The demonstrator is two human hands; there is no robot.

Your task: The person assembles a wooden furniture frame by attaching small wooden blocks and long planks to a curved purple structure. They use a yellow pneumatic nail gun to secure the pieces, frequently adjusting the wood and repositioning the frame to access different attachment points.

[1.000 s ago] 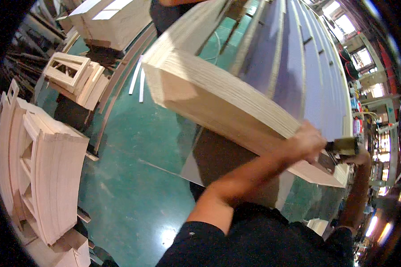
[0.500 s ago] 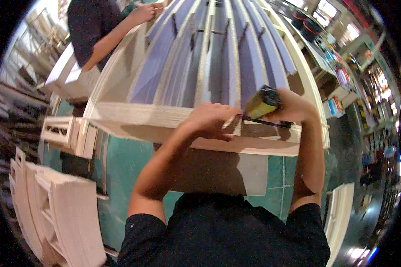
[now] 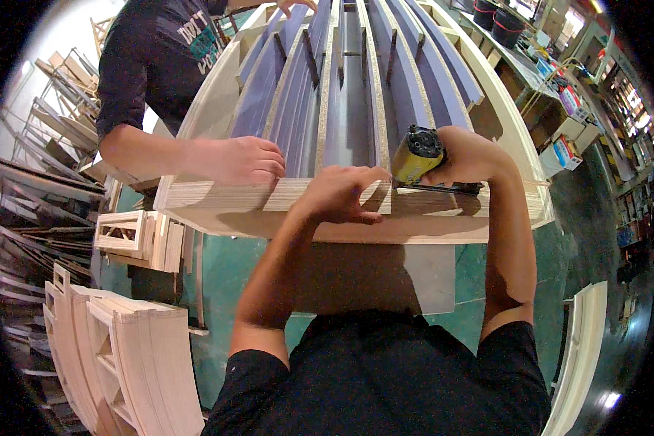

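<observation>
A pneumatic nail gun, yellow with a black cap, is gripped in my right hand. Its nose and long black magazine lie along the top of a pale wooden end rail. My left hand rests on the same rail, just left of the gun's nose, fingers stretched out and thumb spread down its front. Beyond the rail, long purple-sided boards with raw chipboard edges run away from me inside the wooden frame. Where the gun's nose meets the wood is hard to make out.
A co-worker's hand rests on the rail's left part; that person stands at the frame's left side. Pale wooden frames are stacked at the lower left, smaller ones behind. A workbench with tubs and boxes runs along the right.
The co-worker has leaned nearer and placed one hand on the end rail, left of mine. My view has shifted slightly; both my hands stay at the rail, the nail gun still in my right.
</observation>
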